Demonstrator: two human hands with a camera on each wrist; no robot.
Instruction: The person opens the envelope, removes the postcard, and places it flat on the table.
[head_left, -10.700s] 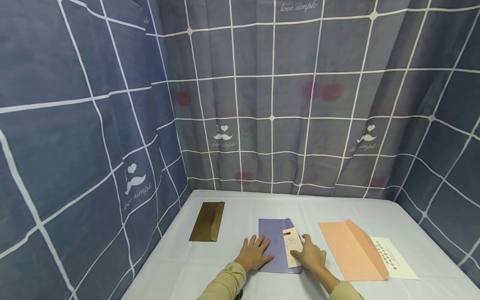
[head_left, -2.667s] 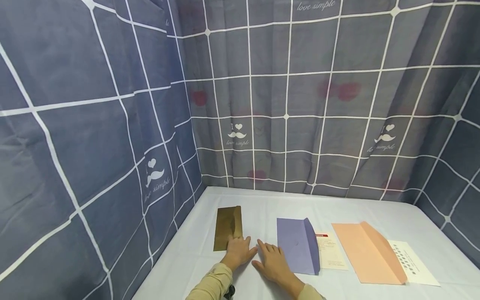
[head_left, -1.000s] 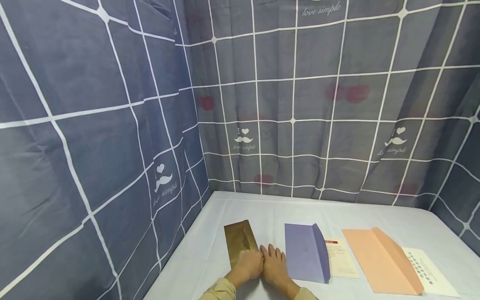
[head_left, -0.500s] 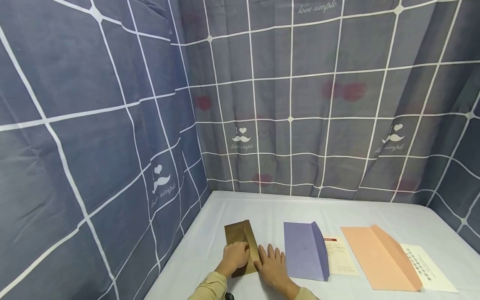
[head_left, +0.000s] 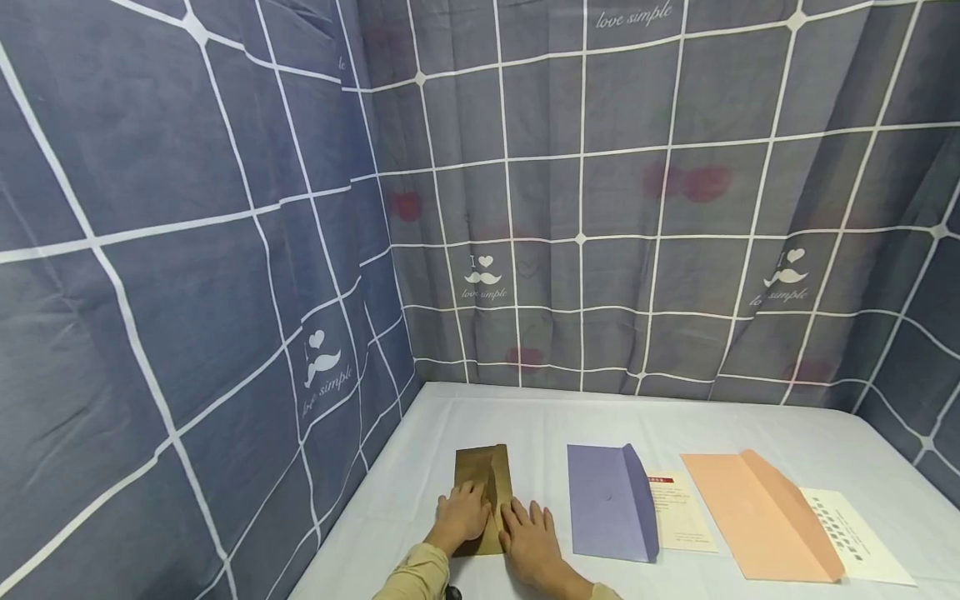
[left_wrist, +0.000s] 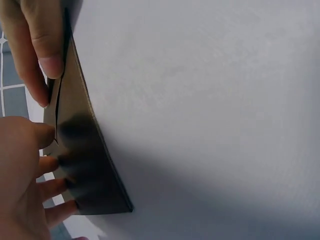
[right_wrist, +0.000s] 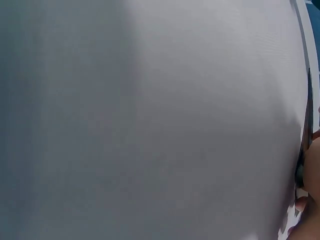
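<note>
A gold-brown envelope lies on the white table at the left, its long flap seam on its right half. My left hand rests on its lower left part, fingertips against the paper. At the right side my right hand touches the envelope, its fingers extended forward and resting along the edge. Both hands reach the seam in the left wrist view, where the right hand's fingertips overlap the flap. Only a sliver of the right hand shows in the right wrist view.
Right of the hands lies a purple envelope, with a cream card sticking out from under its flap. Farther right is a peach envelope with a white printed card beside it. Grid-patterned curtains surround the table.
The gold-brown envelope has been drawn nearer and turned straighter. The left hand's fingers, curled at its flap half a second ago, now lie on it. Earlier, the cream card was on top of the purple envelope.
</note>
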